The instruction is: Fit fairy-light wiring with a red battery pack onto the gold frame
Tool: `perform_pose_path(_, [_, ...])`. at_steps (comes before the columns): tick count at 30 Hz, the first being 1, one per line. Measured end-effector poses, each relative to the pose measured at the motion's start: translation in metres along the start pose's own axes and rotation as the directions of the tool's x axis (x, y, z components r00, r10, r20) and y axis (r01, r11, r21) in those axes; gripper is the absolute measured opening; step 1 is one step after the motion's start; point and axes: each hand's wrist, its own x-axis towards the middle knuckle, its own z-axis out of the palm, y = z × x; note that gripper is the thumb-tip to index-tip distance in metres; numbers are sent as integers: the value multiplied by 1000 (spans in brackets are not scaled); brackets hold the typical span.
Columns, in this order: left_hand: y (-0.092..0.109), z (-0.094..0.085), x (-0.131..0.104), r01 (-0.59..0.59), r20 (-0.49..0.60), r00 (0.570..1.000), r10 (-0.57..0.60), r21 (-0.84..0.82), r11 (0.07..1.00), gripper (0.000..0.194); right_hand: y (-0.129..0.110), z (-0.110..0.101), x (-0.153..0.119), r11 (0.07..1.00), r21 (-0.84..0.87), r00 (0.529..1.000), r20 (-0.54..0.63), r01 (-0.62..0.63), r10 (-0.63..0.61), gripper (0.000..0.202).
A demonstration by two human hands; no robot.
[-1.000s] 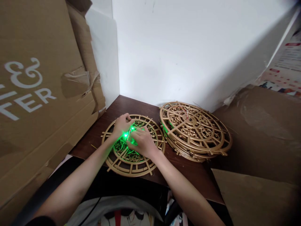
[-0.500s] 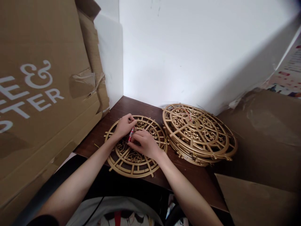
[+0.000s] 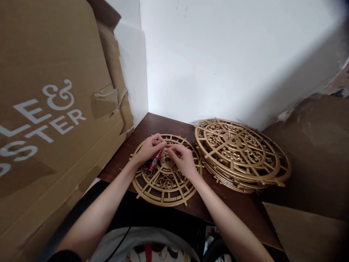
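Over gold disc [image 3: 163,203] | left grip [image 3: 151,147] pinched, red tube [image 3: 156,160] just below | right grip [image 3: 184,159] pinched

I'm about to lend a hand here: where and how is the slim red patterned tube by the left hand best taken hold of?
Probably by the lower end of the slim red patterned tube, pinched across its narrow width from the near side: it slants nearer from the left hand, leaving that end free of any grip.
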Motion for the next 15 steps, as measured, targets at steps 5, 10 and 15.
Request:
perform_pose_path(5, [2,1,-1,0,41,999,0,2,1000,31,-2,3,-1,998,9,993,108,-56,55,29])
perform_pose_path(10, [3,0,1,41,42,998,-42,46,998,31,0,1,1,983,153,992,87,-99,87,29])
perform_pose_path(15, [8,1,0,31,158,986,-57,163,986,31,5,-2,4,947,267,983,23,-181,181,30])
